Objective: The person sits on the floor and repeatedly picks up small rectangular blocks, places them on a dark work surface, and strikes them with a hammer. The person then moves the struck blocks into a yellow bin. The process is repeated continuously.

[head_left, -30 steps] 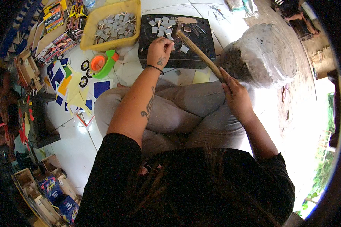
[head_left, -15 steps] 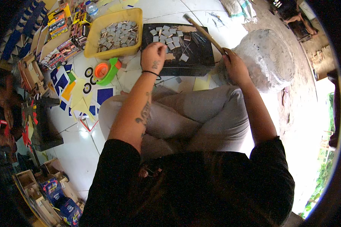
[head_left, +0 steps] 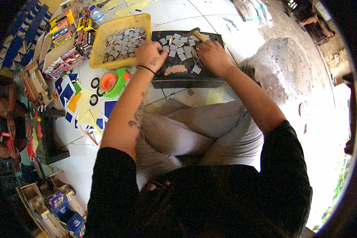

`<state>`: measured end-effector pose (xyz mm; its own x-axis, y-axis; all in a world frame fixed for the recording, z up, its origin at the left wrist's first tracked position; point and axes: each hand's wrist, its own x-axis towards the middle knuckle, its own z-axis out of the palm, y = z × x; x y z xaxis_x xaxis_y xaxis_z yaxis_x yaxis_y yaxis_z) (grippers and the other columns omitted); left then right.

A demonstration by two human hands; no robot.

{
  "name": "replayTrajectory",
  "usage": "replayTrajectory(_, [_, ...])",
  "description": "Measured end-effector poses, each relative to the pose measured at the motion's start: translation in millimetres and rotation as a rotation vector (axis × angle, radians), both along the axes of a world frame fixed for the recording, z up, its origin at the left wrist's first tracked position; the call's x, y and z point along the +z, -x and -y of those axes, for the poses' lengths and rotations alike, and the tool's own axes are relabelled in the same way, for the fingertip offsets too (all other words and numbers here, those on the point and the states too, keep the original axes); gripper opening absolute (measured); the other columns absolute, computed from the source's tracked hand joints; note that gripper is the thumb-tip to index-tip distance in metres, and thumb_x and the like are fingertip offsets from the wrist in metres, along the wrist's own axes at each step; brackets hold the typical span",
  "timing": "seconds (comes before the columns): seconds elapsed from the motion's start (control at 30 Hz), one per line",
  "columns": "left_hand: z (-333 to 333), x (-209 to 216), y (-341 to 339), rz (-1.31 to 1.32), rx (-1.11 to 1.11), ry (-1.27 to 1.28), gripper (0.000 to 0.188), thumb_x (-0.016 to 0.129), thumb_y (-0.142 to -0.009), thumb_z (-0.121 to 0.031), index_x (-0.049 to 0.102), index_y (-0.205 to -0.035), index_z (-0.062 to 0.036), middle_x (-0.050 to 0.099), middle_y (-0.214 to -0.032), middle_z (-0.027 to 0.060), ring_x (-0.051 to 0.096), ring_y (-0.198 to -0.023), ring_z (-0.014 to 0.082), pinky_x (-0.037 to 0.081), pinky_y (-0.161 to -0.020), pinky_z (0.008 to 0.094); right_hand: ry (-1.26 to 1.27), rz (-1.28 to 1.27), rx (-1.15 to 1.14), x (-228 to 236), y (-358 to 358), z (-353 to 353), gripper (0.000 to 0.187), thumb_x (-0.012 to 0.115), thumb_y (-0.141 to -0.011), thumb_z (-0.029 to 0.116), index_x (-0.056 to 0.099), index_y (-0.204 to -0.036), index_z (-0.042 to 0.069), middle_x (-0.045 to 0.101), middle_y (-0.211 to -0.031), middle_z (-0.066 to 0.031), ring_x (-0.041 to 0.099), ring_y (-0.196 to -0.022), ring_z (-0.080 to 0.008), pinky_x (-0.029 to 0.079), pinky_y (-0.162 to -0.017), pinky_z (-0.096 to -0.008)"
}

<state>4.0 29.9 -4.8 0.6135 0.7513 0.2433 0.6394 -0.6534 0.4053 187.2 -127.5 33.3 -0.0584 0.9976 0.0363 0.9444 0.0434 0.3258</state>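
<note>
With twelve o'clock straight ahead, I see the hammer (head_left: 199,35) at the far edge of the black box (head_left: 186,82), head pointing to eleven o'clock, long axis running back toward five. The right hand (head_left: 213,57) covers the handle; I cannot tell whether its fingers clasp it. The left hand (head_left: 148,56) curls beside the grey tiles (head_left: 180,50); I cannot confirm a pinch. A yellow basin (head_left: 148,29) borders the box at nine o'clock; open black surface shows toward the near edge, five o'clock.
</note>
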Motion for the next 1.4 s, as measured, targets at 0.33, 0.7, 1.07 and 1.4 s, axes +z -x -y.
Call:
replayTrajectory(0.33, [29, -25, -19, 0.192, 0.013, 0.179, 0.021, 0.073, -0.067, -0.028, 0.067, -0.080, -0.0128, 0.060, -0.089, 0.0062, 0.057, -0.093, 0.0269, 0.044, -0.077, 0.0427, 0.102, -0.108, 0.148, -9, -17, -31, 0.011, 0.060, -0.069, 0.011, 0.063, -0.077, 0.003, 0.062, -0.085, -0.0070, 0.059, -0.085, -0.0250, 0.046, -0.082, -0.0371])
replayTrajectory(0.7, [32, -32, -32, 0.243, 0.072, 0.068, 0.032, 0.077, -0.063, -0.017, 0.059, -0.087, -0.0064, 0.062, -0.079, 0.0098, 0.061, -0.076, 0.0276, 0.048, -0.068, 0.0372, -0.355, -1.462, -0.427, -24, 2, 1, 0.012, 0.058, -0.081, 0.004, 0.060, -0.093, 0.001, 0.063, -0.083, -0.0034, 0.057, -0.072, -0.0093, 0.044, -0.063, -0.0226])
replayTrajectory(1.07, [76, -22, -8, 0.337, -0.181, 0.174, 0.020, 0.075, -0.069, -0.012, 0.061, -0.080, -0.0058, 0.063, -0.072, 0.0081, 0.062, -0.064, 0.0203, 0.049, -0.060, 0.0303, -0.408, -1.480, -0.245, -32, 17, 5, 0.007, 0.065, -0.080, 0.005, 0.059, -0.080, 0.001, 0.062, -0.073, -0.0035, 0.057, -0.066, -0.0084, 0.045, -0.060, -0.0236])
replayTrajectory(1.4, [64, -23, -5, 0.313, -0.227, 0.339, 0.017, 0.075, -0.067, -0.013, 0.064, -0.077, -0.0046, 0.065, -0.072, 0.0105, 0.063, -0.067, 0.0215, 0.050, -0.064, 0.0316, -0.379, -1.191, -0.092, -36, 33, -4, 0.011, 0.067, -0.079, 0.009, 0.062, -0.079, 0.000, 0.062, -0.070, -0.0076, 0.057, -0.063, -0.0136, 0.046, -0.059, -0.0270])
